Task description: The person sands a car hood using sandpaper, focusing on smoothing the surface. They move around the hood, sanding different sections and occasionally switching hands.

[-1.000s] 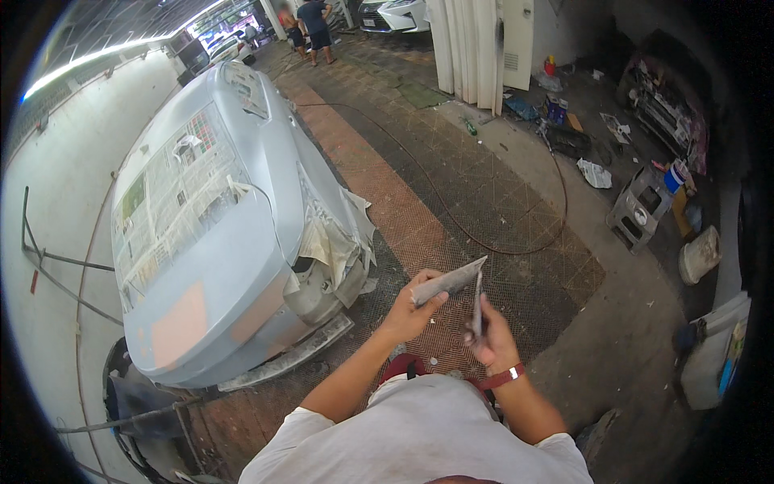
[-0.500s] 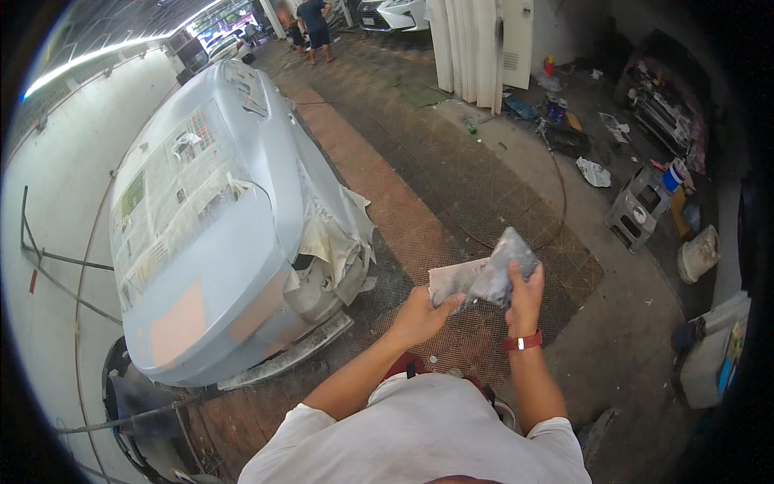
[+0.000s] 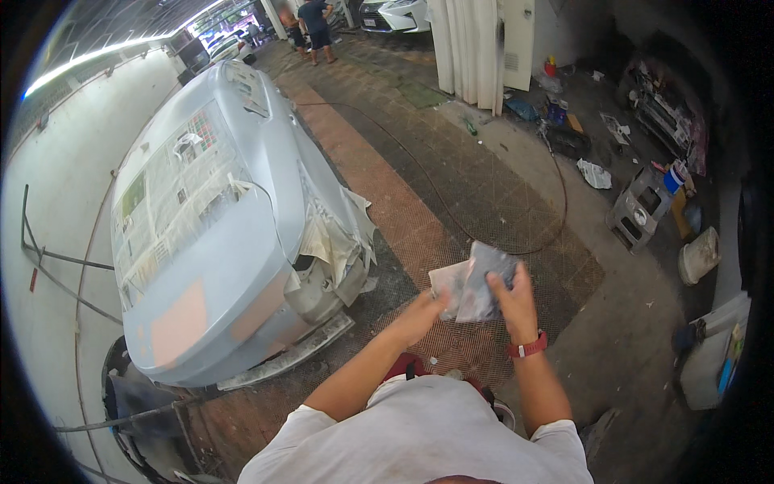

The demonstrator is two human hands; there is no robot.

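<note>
In front of my body, both hands hold flat, smudged pieces that look like sandpaper. My left hand is closed on the near edge of a pale pinkish sheet; its fingertips are slightly blurred. My right hand grips a dark grey sheet, thumb on top and fingers behind. The grey sheet overlaps the pale one; whether they are joined is unclear. To my left stands a car in light grey-blue primer with pinkish filler patches. Newspaper and tape cover its window, and loose masking paper hangs at its corner.
A hose curves over the floor mats. At the right are a grey step stool, a whitish bucket and scattered parts. Metal bars stand by the left wall. Two people stand far back near a white car.
The grey sheet has swung from tilted up at the right to lying flatter over the pale sheet. My right hand has shifted slightly down and left; my left hand barely moved.
</note>
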